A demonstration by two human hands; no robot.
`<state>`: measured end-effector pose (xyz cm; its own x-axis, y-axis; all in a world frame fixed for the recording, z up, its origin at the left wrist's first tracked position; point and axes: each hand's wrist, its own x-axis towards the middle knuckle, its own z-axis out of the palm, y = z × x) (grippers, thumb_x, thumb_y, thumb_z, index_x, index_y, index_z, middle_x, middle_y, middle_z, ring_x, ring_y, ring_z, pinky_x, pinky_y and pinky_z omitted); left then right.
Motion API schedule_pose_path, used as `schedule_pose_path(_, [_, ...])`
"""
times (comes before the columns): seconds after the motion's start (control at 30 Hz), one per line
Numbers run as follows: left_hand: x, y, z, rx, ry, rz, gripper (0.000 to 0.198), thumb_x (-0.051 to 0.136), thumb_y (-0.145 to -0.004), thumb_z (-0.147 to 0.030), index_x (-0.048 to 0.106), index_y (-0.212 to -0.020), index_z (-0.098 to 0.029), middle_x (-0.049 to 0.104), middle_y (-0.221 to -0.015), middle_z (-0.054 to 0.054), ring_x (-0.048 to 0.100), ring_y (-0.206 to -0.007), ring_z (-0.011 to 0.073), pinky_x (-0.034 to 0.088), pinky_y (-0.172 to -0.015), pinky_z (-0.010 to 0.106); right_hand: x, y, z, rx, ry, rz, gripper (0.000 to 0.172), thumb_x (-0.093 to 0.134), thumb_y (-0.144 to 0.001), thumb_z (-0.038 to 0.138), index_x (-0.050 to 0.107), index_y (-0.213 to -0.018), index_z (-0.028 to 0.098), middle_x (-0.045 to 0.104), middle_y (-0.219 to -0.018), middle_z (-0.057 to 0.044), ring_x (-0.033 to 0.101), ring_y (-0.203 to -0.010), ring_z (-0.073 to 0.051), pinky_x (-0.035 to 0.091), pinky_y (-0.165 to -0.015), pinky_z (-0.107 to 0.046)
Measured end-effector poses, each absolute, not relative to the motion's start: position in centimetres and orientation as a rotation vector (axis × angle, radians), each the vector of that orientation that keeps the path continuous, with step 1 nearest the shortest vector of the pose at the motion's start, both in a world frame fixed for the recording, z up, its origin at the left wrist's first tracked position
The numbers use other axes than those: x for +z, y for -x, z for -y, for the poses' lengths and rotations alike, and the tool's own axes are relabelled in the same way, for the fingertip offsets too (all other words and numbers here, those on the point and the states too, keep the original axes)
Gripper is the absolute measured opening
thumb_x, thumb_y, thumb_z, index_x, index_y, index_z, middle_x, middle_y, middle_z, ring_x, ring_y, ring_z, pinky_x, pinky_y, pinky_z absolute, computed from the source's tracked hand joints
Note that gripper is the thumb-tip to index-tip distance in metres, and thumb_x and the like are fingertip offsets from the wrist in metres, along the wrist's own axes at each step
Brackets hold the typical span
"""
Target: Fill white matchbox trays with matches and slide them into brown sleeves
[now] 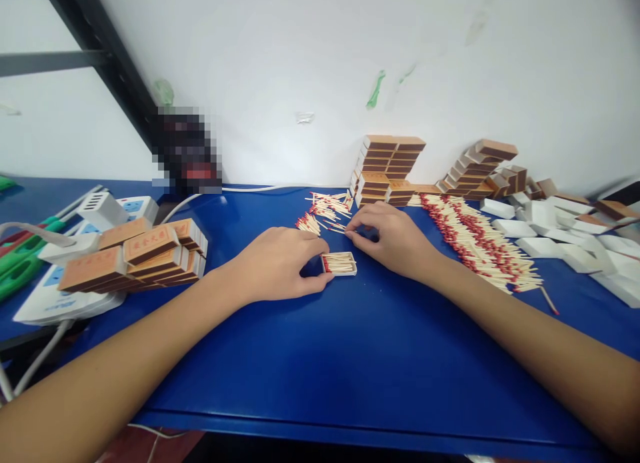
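Left hand (277, 263): my thumb and fingers grip the matchbox tray (345, 273) by its left end, on the blue table (300, 356).
Right hand (393, 242): fingertips at loose matches (327, 204) beyond the tray; I cannot tell whether they pinch one.
Match rows (467, 240): right of the tray.
Stacked matchboxes (390, 163): beyond the tray, rightward.

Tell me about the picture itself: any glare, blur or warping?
Head view: the white wall is softly lit, dimming at the upper right corner; head view: the blue table shows only faint sheen; head view: mosaic blocks mask a dark object, back left; head view: the matchbox tray looks fairly sharp, while the forearms appear stretched toward the lower corners.
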<state>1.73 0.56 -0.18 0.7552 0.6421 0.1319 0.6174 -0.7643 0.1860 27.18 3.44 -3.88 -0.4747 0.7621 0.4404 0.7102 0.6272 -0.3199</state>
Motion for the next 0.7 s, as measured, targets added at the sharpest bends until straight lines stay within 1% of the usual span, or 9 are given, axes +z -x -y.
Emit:
schedule_pose_path(0.13, [-0.1, -1.8, -0.5, 0.279, -2.814, -1.019, 0.026, 0.067, -0.094, -0.041, 0.076, -0.103, -0.018, 0.074, -0.086, 0.002, 0.062, -0.068, 0.0157, 0.039, -0.062, 0.029, -4.1, -27.0, -3.6, 0.091, 1.164, 2.261, 0.007, 0.065, -0.095, 0.027, 0.070, -0.092, 0.022, 0.070, -0.092, -0.007, 0.061, -0.089, -0.025, 0.048, -0.083, -0.041])
schedule_pose_path(0.23, [0.0, -1.8, -0.5, 0.278, -2.820, -1.021, 0.025, 0.067, -0.094, -0.039, 0.076, -0.103, -0.018, 0.074, -0.085, 0.002, 0.062, -0.068, 0.0157, 0.039, -0.062, 0.029, -4.5, -26.8, -3.9, 0.090, 1.150, 2.272, 0.008, 0.065, -0.095, 0.027, 0.069, -0.090, 0.022, 0.068, -0.093, -0.007, 0.060, -0.087, -0.025, 0.046, -0.083, -0.041])
schedule_pose_path(0.37, [0.0, -1.8, -0.5, 0.281, -2.815, -1.021, 0.025, 0.067, -0.094, -0.039, 0.076, -0.104, -0.018, 0.074, -0.086, 0.002, 0.062, -0.068, 0.0158, 0.039, -0.062, 0.029, -4.6, -27.0, -4.0, 0.099, 1.169, 2.311, 0.009, 0.063, -0.097, 0.026, 0.066, -0.090, 0.022, 0.066, -0.096, -0.009, 0.059, -0.094, -0.027, 0.047, -0.086, -0.042])
schedule_pose_path(0.53, [0.0, -1.8, -0.5, 0.274, -2.811, -1.018, 0.024, 0.066, -0.094, -0.039, 0.075, -0.101, -0.018, 0.073, -0.086, 0.002, 0.061, -0.068, 0.0160, 0.039, -0.063, 0.029, -4.1, -27.6, -3.5, 0.118, 1.201, 2.423, 0.013, 0.053, -0.102, 0.026, 0.061, -0.094, 0.021, 0.063, -0.102, -0.014, 0.056, -0.103, -0.031, 0.048, -0.092, -0.046])
schedule_pose_path(0.7, [0.0, -1.8, -0.6, 0.276, -2.806, -1.024, 0.025, 0.066, -0.094, -0.040, 0.075, -0.102, -0.018, 0.073, -0.084, 0.002, 0.060, -0.067, 0.0158, 0.037, -0.062, 0.030, -2.5, -27.4, -1.6, 0.196, 1.146, 2.410, 0.013, 0.049, -0.106, 0.028, 0.058, -0.097, 0.023, 0.062, -0.107, -0.013, 0.056, -0.105, -0.030, 0.049, -0.092, -0.046])
